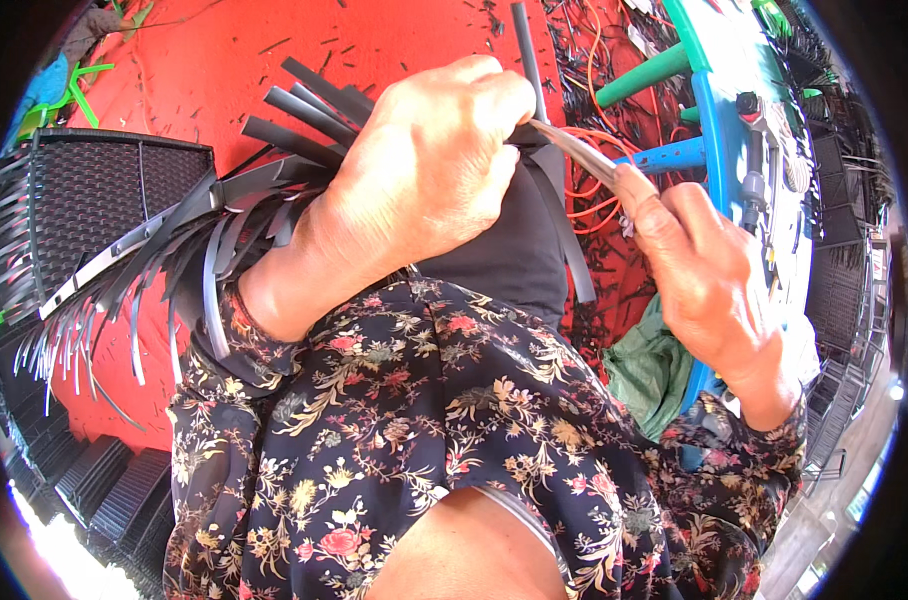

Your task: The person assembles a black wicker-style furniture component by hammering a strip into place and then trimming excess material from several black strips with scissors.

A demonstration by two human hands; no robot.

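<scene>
My left hand [429,150] is closed in a fist over the edge of a black woven panel [114,200], with a flat dark plastic strip pinched at its fingers. That strip [582,152] runs taut to my right hand [702,265], where thumb and fingers close on its other end. Several loose strip ends [299,118] stick out beyond my left wrist. More strips [74,335] hang like a fringe along the panel's frame at left. A single loose strip [566,235] dangles between my hands, over my dark-clad leg. My left palm hides what lies beneath it.
Black strip scraps litter the red floor [224,60]. At right stand a blue and green table frame [714,150] and a drill-like tool [752,185]. An orange cord [594,50] and a green sack [649,365] lie nearby. Woven panels [104,490] are stacked lower left.
</scene>
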